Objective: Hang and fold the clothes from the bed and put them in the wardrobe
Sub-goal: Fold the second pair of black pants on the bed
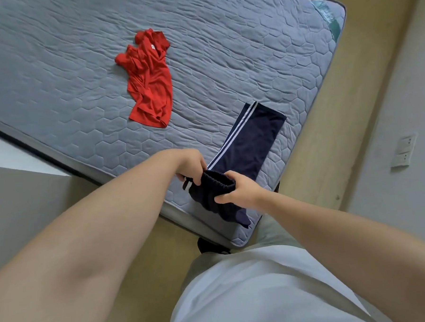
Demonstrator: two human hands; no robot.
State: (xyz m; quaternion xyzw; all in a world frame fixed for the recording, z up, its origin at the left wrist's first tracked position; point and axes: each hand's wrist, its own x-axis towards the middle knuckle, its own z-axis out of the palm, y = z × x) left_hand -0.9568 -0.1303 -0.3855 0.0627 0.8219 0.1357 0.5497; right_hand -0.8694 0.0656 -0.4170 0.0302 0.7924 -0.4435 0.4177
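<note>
Two garments on show and neither one is finished, so I'd call this early days. Both hands are on the navy track pants (pixel 249 139): the left hand (pixel 190 165) has its fingers curled round the striped side of the waistband, and the right hand (pixel 240 191) pinches the bunched elastic from the other side, thumb on top. The waistband end is lifted just off the near corner of the bed (pixel 225 49), while the legs lie flat and stacked, running away along the right-hand edge, so my guess is the fold is only getting started. The red shirt (pixel 151 90) sits crumpled in a heap further in toward the middle, well apart from the pants, and looks untouched as far as I can tell. No wardrobe or hanger anywhere in view, so the putting-away part is all left to do. Room-wise it's pretty comfy: loads of bare mattress between the two garments to fold onto. Only catch is the pants hug the corner, with a bit of fabric lying close to the edge, and a careless tug could drop it onto the floor (pixel 312 155) in that strip beside the wall (pixel 388 102).
</note>
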